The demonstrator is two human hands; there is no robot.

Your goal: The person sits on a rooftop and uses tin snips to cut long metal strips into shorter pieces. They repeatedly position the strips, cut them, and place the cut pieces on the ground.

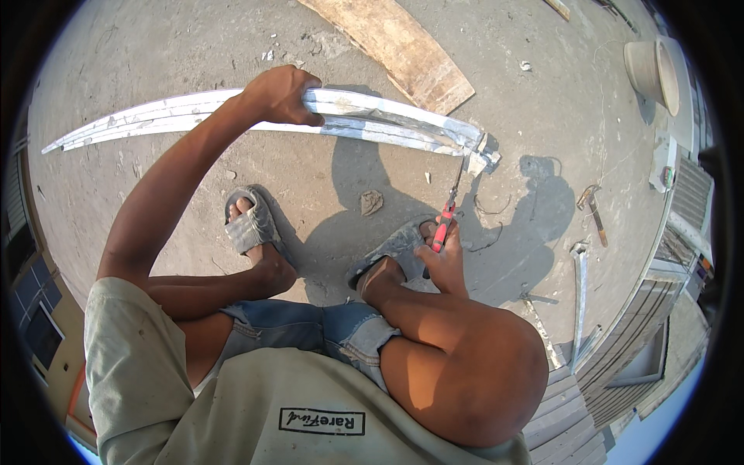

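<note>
Left hand (283,94) grasps the strip (349,101); right hand (447,260) is clenched on a tool (447,217).
The strip lies across the ground beyond the feet, caught between left fingers and thumb, its right end at the tool's tip: shiny silvery metal, long, ridged lengthwise, crumpled at that end. The tool has a red-and-black grip and slim metal shank. A flat, rough wooden board (403,54) lies just beyond the strip; a stone (371,203) sits nearer the feet, a wooden-handled hammer (594,217) off right.
</note>
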